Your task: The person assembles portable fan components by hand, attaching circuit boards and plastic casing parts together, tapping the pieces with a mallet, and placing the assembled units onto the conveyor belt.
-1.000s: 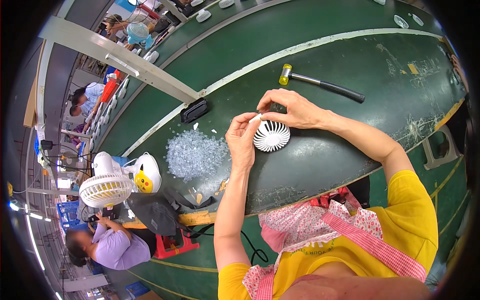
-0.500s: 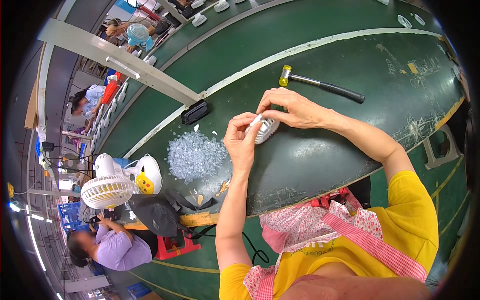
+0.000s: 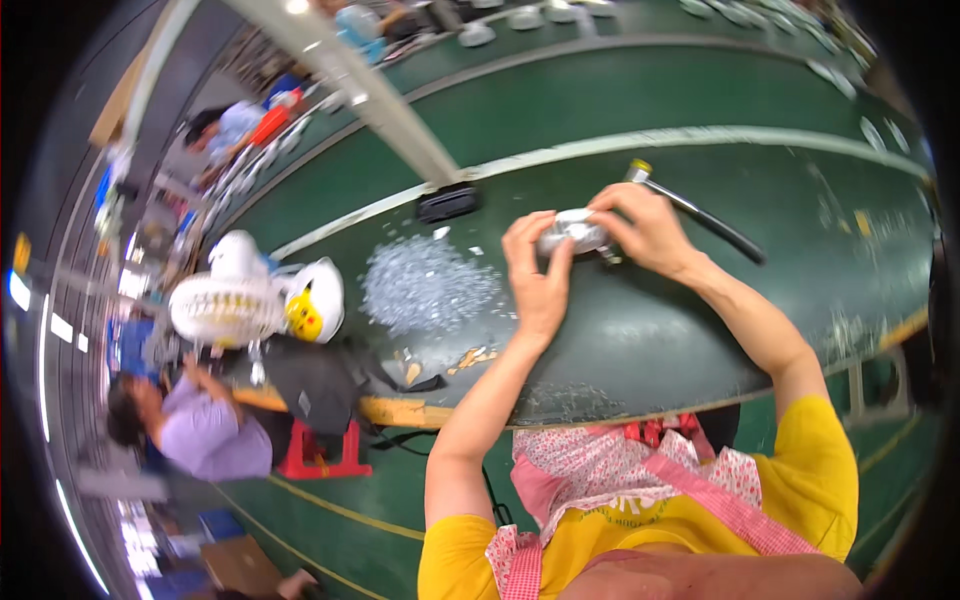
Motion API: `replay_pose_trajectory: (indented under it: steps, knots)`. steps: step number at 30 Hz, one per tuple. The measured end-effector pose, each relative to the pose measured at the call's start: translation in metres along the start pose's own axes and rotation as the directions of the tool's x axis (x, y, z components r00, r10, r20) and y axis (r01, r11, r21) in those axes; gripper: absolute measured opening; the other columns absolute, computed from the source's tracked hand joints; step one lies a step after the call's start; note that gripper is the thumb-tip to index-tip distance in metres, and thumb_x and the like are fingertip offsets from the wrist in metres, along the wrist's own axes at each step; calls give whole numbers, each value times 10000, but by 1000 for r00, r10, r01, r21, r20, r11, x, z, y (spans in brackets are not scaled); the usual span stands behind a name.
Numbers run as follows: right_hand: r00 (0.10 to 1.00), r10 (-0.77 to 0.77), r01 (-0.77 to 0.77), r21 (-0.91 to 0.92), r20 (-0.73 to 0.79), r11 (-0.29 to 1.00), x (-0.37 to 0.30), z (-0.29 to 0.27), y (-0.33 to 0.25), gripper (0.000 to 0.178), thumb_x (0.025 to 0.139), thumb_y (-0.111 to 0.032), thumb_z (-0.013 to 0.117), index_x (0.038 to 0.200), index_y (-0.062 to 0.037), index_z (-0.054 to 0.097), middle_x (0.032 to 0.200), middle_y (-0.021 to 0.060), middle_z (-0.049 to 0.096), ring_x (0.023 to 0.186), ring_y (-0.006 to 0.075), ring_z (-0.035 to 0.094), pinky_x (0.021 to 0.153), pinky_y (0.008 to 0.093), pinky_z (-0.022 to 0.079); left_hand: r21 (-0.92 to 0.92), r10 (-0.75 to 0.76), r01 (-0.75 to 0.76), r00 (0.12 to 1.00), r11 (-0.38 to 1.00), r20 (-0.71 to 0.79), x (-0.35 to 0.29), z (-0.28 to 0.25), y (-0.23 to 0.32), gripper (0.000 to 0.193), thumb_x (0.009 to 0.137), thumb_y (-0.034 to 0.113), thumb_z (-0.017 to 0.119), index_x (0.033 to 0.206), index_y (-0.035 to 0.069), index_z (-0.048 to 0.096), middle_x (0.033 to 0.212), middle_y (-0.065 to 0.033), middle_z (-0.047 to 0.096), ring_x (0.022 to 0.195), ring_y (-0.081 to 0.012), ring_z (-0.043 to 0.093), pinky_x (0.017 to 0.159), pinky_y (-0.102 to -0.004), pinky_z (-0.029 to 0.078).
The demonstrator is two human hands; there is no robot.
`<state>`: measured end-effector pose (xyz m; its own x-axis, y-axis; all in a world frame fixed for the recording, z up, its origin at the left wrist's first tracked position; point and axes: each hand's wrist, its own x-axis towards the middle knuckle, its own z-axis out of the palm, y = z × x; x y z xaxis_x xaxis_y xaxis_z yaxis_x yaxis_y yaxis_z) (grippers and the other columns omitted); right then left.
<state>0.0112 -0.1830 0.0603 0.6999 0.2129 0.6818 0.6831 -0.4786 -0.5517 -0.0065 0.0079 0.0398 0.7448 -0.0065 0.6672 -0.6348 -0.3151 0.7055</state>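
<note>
Both of my hands grip a small white slotted part [image 3: 578, 230], rounded like a fan housing, above the dark green bench [image 3: 680, 350]. My left hand [image 3: 540, 278] is closed on its left side, the thumb pressed to its near face. The fingers and thumb of my right hand [image 3: 648, 230] pinch its right edge. Blur hides the fine detail of the part. Just beyond my right hand lies a hammer [image 3: 714, 224] with a yellow-tipped head and black handle. To the left of my left hand spreads a heap of small clear plastic pieces [image 3: 425, 285].
A black box [image 3: 448, 203] sits by the metal post [image 3: 400, 120]. At the left stand a white desk fan [image 3: 228, 308] and a black cloth item [image 3: 315, 378]. Beyond the pale rail runs a green conveyor [image 3: 600, 90] carrying white parts. A co-worker in purple [image 3: 215, 430] sits at left.
My head view has turned, so the bench scene sits shifted and tilted. The white part has been turned in my hands, from slotted side showing to a smoother, shiny face upward.
</note>
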Motion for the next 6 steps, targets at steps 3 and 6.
replay_pose_trajectory:
  steps: [3, 6]
  knots:
    - [953, 265, -269, -7, -149, 963, 26, -17, 29, 161, 934, -151, 653, 1008, -12, 683, 893, 128, 707, 812, 249, 687, 724, 327, 522, -62, -97, 98, 995, 993, 17, -7, 12, -10, 308, 876, 48, 689, 1168, 46, 591, 1185, -112, 582, 1097, -253, 544, 934, -338, 449]
    - [967, 63, -105, -162, -246, 981, 62, -5, 64, 121, 953, -118, 624, 995, -24, 688, 879, 136, 713, 796, 238, 692, 733, 329, 528, -432, -261, 336, 939, 837, 226, -22, 28, -31, 218, 944, 74, 640, 1151, 37, 583, 1069, -69, 616, 877, -132, 615, 798, -260, 487]
